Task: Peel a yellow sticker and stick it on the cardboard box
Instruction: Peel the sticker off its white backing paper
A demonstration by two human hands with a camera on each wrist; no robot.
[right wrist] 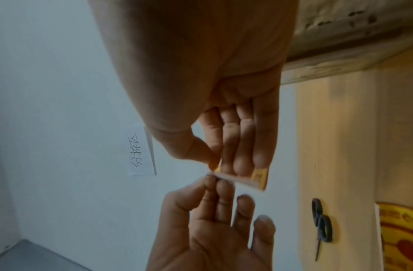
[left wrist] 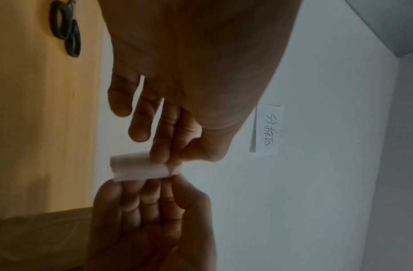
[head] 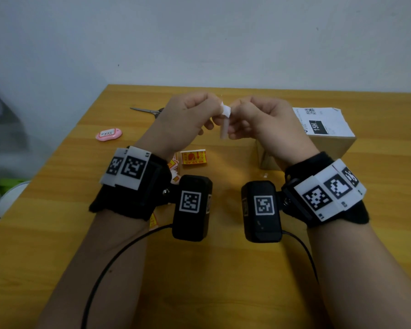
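Both hands are raised above the wooden table (head: 223,269) and hold one small yellow sticker (head: 225,121) between them. Its white backing (left wrist: 138,168) faces the left wrist view; its yellow printed face (right wrist: 258,177) shows in the right wrist view. My left hand (head: 217,112) pinches the sticker's top corner with thumb and fingers (left wrist: 171,161). My right hand (head: 233,113) pinches the same corner from the other side (right wrist: 215,166), its other fingers lying behind the sticker. The cardboard box (head: 330,143), with a white label on top, stands on the table under my right hand.
Several loose yellow stickers (head: 193,157) lie on the table by my left wrist. Black-handled scissors (head: 147,110) lie at the back left, and a pink tag (head: 108,134) lies further left. A handwritten paper note (left wrist: 268,128) hangs on the wall.
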